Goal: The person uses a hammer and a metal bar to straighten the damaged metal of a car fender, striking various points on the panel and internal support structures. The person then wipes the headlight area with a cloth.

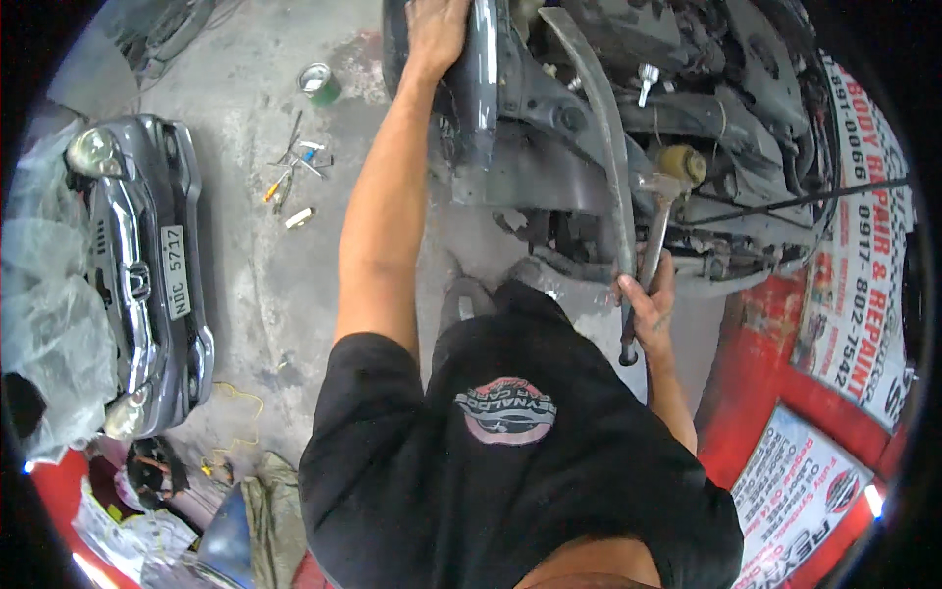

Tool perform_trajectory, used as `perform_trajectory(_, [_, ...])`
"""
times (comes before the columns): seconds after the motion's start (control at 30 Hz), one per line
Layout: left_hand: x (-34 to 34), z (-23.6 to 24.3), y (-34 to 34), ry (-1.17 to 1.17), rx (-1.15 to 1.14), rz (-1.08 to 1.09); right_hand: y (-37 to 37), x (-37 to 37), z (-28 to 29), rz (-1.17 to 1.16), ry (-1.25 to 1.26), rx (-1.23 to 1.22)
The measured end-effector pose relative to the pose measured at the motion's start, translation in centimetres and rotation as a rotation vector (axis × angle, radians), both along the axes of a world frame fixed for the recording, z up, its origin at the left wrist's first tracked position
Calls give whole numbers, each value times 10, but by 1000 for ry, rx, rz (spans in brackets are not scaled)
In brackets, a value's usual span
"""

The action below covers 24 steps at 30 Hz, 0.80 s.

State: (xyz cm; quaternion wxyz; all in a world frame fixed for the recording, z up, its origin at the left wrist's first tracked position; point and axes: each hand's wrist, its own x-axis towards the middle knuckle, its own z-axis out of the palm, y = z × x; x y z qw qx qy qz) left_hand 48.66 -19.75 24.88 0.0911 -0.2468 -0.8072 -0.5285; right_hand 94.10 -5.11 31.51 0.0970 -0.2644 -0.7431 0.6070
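My right hand [652,299] is closed around the handle of a hammer [657,236] and the lower end of a long, curved grey metal bar [606,128]. The hammer has a yellowish face on one side of its head. From my grip the bar runs up and away along the inner edge of the car's front end. My left hand [437,37] lies on a dark, shiny fender panel [481,88] at the top edge, with its fingertips partly out of view. Beside the bar is the exposed engine bay [677,113], with hoses and metal parts.
A removed grey front bumper [182,344] with headlights and grille stands at the left beside plastic sheeting [49,304]. Hand tools [285,177] and an open can [316,83] are on the concrete floor. A red wall with banners [854,324] is at the right. Cloths [270,510] lie lower left.
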Motion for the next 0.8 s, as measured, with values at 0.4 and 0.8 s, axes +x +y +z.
perform_trajectory(0.4, [162,-103,-48,-212,193,42,-9,-17,-14,97,-55,-110])
perform_trajectory(0.8, [12,-14,-14,-35,-6,-76,-22,5,-4,5,-109,-20])
